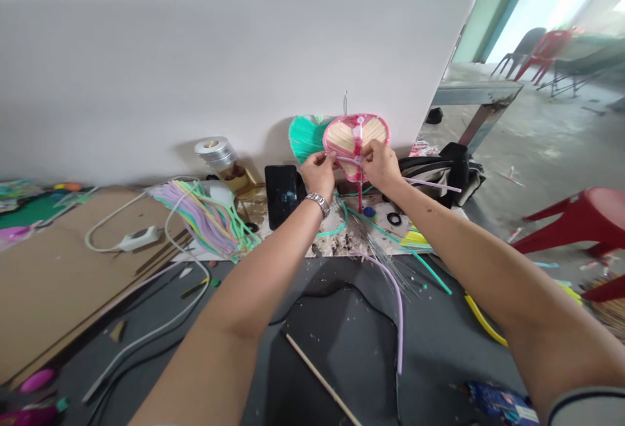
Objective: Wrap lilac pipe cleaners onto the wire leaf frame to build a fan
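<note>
A left hand (318, 175) and a right hand (381, 165) work together at the centre of a heart-shaped pink fan frame (355, 131), both in a narrow pinch on a thin lilac plastic strip (430, 184) that runs across the frame and sticks out past the right hand. The frame, with cream panels and a red stick handle (360, 195), is held upright in front of a white partition board (195, 81). A silver wristwatch (318, 204) circles the left wrist.

Just behind the left hand stands a finished-looking teal heart-shaped fan (305, 139), beside a black smartphone (282, 196) and a metal-lidded glass jar (219, 162). A bundle of pastel plastic strips (205, 221) lies further left, near a white power cord (139, 238) on a cardboard sheet (58, 283). A wooden stick (322, 380) rests on the grey desk (342, 348). No writing can be read; the print on a blue packet (498, 403) is too small. A red plastic stool (581, 217) stands on the concrete floor (537, 146) to the right.
</note>
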The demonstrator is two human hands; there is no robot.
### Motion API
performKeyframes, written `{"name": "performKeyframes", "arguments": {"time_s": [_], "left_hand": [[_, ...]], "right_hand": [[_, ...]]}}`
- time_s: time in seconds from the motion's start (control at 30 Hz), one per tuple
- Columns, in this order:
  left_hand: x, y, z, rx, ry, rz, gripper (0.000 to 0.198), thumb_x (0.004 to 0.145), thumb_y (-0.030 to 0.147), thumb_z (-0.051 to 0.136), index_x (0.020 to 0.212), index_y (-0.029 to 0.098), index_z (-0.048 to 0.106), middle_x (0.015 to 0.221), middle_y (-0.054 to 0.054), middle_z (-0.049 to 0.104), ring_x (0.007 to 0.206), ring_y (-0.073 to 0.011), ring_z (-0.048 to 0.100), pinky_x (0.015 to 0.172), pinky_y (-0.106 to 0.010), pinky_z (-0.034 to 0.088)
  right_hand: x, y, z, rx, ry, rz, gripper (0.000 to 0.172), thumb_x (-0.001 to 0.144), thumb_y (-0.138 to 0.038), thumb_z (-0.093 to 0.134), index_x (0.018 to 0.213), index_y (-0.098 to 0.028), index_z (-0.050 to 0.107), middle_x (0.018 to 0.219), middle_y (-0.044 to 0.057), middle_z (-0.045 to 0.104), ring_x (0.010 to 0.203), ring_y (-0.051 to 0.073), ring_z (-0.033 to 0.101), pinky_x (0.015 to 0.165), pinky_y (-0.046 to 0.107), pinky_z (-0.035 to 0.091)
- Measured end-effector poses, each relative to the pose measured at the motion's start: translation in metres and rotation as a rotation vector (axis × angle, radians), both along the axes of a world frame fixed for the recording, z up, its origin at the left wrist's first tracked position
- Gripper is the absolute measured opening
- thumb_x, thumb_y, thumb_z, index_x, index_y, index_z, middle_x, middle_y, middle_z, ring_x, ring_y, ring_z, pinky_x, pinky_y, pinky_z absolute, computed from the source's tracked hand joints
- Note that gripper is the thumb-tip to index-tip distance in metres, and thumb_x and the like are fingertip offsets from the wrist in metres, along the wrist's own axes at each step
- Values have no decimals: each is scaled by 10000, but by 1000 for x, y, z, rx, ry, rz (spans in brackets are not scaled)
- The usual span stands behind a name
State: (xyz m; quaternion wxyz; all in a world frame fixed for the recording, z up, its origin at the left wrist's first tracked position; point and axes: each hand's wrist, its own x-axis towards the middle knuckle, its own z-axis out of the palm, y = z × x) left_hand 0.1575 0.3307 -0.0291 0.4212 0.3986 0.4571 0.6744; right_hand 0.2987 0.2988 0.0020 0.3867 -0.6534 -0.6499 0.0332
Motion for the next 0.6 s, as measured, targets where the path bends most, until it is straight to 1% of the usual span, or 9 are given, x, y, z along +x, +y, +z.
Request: {"name": "performKeyframes", "arguments": {"time_s": [0.2, 0.33, 0.43, 0.5, 0.6], "left_hand": [[-1, 0, 2, -19, -8, -3, 103, 773, 232, 768, 802, 160, 699, 746, -31, 725, 658, -153, 678, 623, -259, 555], [-1, 1, 2, -15, -8, 5, 91, 778, 216, 760, 784, 156, 692, 728, -27, 713, 637, -150, 669, 628, -271, 560], [0, 3, 2, -8, -9, 12, 69, 778, 193, 749, 770, 156, 691, 709, -19, 702, 622, -143, 659, 630, -270, 559], [0, 4, 1, -3, -11, 8, 65, 771, 190, 751, 768, 160, 693, 704, -14, 700, 623, -139, 656, 627, -263, 557], [0, 6, -1, 3, -15, 3, 78, 763, 208, 760, 764, 165, 695, 695, -8, 696, 621, -134, 649, 612, -249, 549]], "right_hand": [[-3, -7, -4, 22, -81, -36, 280, 741, -82, 560, 977, -216, 633, 824, 52, 709, 778, 239, 633, 757, 348, 494], [-4, -15, -5, 5, -150, -44, 178, 791, -134, 576, 930, -206, 659, 869, 79, 729, 808, 251, 640, 761, 350, 475], [-4, -22, -4, -27, -169, -1, 122, 821, -161, 570, 870, -212, 670, 842, 61, 728, 793, 235, 643, 730, 322, 447], [-3, -25, -4, -24, -203, 42, 145, 834, -158, 552, 871, -215, 680, 844, 47, 733, 790, 221, 642, 712, 303, 427], [-2, -28, -4, -11, -319, 106, 199, 870, -152, 517, 922, -211, 700, 921, 55, 750, 827, 215, 645, 704, 290, 404]]}}
